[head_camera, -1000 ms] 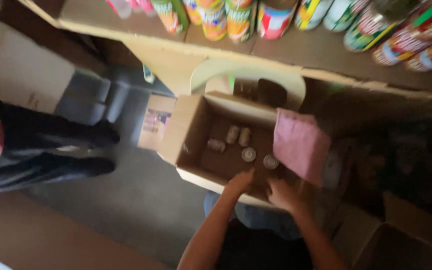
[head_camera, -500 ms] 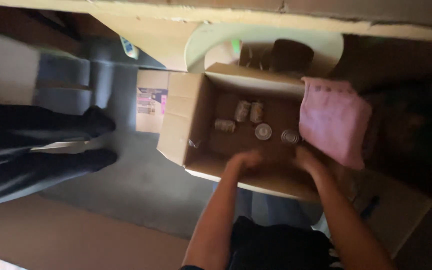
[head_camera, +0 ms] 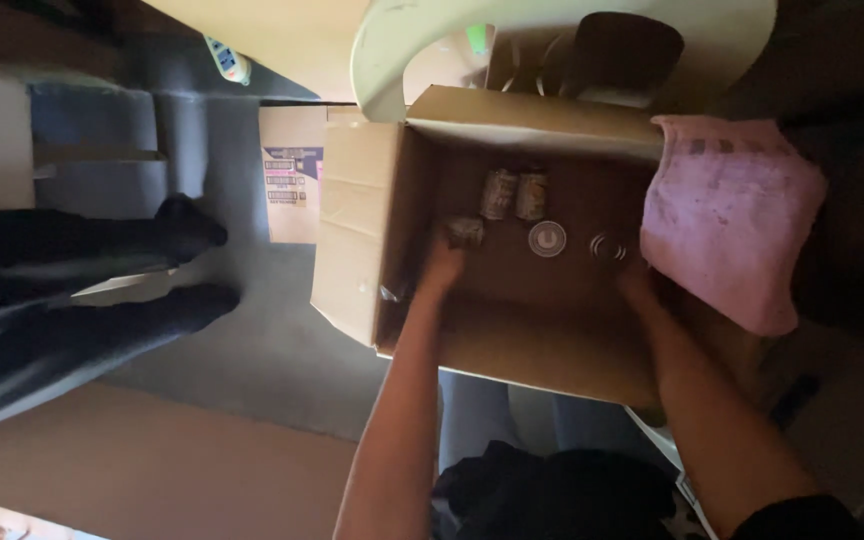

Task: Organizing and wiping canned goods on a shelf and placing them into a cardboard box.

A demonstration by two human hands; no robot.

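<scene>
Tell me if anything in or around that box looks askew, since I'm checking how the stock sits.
One can lies on its side by the left hand, while the other cans in the cardboard box stand on end. A pink cloth hangs over the box's right edge, above the right hand. No spill or damage shows.

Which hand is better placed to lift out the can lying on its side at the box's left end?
Left, probably. The left hand is already at the tipped can inside the cardboard box, while the right hand sits at the far end, near an upright can.
</scene>
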